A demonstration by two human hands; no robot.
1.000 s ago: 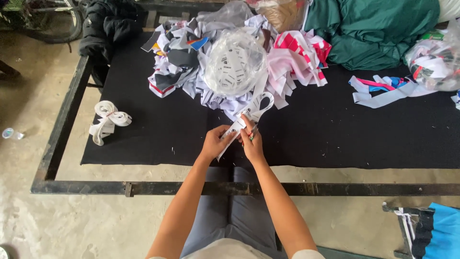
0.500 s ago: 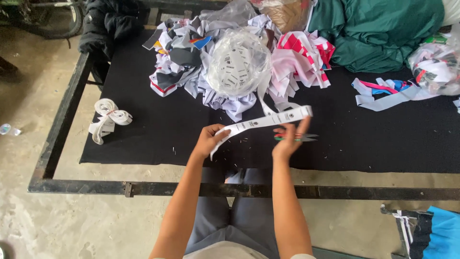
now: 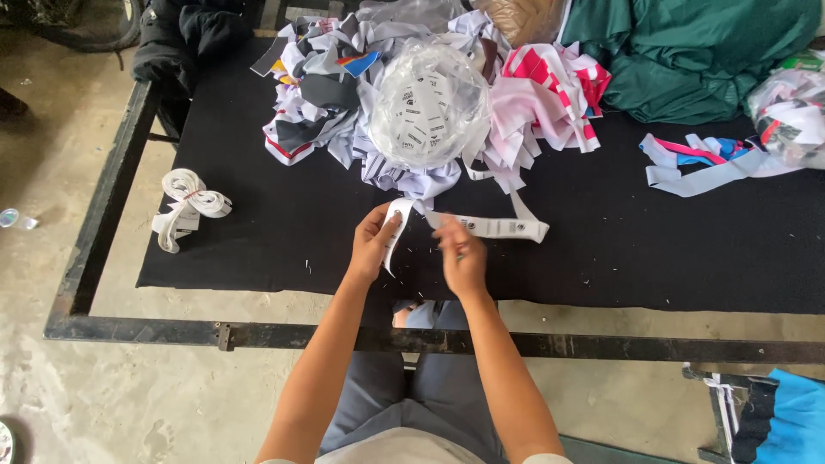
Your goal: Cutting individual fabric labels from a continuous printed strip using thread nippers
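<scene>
My left hand (image 3: 374, 243) pinches one end of a white label strip (image 3: 494, 227) with small dark marks, above the black cloth (image 3: 258, 223) on the table. The strip runs right from it, past my right hand (image 3: 464, 258), and folds back at its far end. My right hand is blurred and closed on the strip near its middle. Just behind the hands sits a clear plastic bag of white labels (image 3: 430, 103) on a heap of cut fabric strips (image 3: 335, 103).
A tied bundle of white strips (image 3: 185, 206) lies at the cloth's left edge. Green fabric (image 3: 687, 51), pink-striped scraps (image 3: 550, 94), light blue strips (image 3: 705, 163) and another plastic bag (image 3: 786, 112) lie at the back right. A black metal frame (image 3: 103, 232) borders the table.
The hands first met on the strip, then my right hand pulled it out to the right. Now my right hand has come back toward the left along the strip.
</scene>
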